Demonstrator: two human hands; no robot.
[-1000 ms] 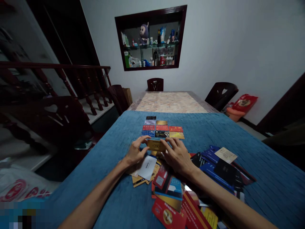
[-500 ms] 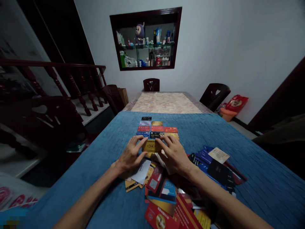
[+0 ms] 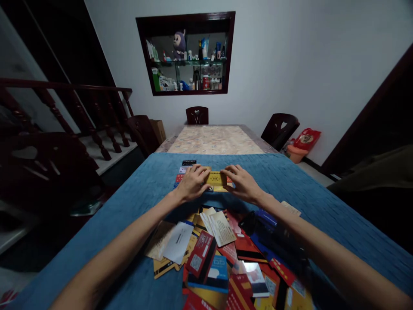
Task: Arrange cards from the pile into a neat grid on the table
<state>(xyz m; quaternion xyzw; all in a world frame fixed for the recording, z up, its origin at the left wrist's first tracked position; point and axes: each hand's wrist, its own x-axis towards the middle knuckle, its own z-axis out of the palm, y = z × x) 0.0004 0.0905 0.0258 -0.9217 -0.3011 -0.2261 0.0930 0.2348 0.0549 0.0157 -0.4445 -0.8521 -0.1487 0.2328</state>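
Pinched by its ends between the left hand (image 3: 193, 183) at nine o'clock and the right hand (image 3: 242, 183) at three, a gold card (image 3: 216, 178) partly hid the laid cards (image 3: 179, 177), with a black card (image 3: 189, 163) at ten, a jumbled pile (image 3: 201, 254) at six on blue cloth (image 3: 258, 165), and bare table (image 3: 211, 137) at twelve.

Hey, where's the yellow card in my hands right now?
In the head view, the yellow card is just right of centre, held between your left hand and right hand, with the loose pile of cards nearer you.
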